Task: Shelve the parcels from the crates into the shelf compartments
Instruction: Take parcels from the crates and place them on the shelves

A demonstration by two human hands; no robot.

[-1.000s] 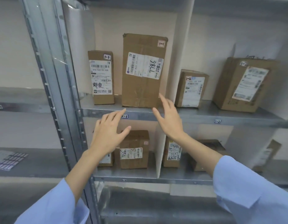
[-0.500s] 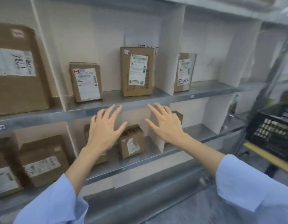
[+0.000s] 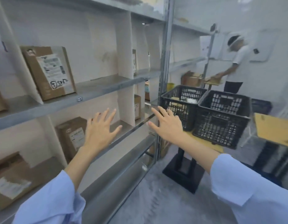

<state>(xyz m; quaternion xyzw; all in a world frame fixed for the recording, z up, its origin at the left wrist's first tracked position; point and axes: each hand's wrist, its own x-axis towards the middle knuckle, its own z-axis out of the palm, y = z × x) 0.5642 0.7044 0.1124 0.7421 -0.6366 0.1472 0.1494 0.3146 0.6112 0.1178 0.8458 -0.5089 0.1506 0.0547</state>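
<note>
My left hand [image 3: 100, 132] and my right hand [image 3: 168, 126] are both held out in front of me, fingers spread, holding nothing. They hover before the metal shelf [image 3: 98, 90], level with its lower compartments. A brown parcel with a white label [image 3: 49, 71] stands in an upper compartment, and another parcel [image 3: 72, 136] sits one shelf below, left of my left hand. Two black plastic crates [image 3: 182, 104] [image 3: 222, 117] rest on a wooden table to the right; the left crate holds a few small parcels.
White dividers [image 3: 125, 50] split the shelf into compartments. A steel upright [image 3: 165, 50] marks the shelf's right end. Another person in a white shirt [image 3: 237, 65] works at a far table. A flat cardboard piece [image 3: 274, 131] lies at the right edge.
My view has swung to the right along the shelf, from the left compartments to its right end and the crates. Both hands stayed open and moved along with it.
</note>
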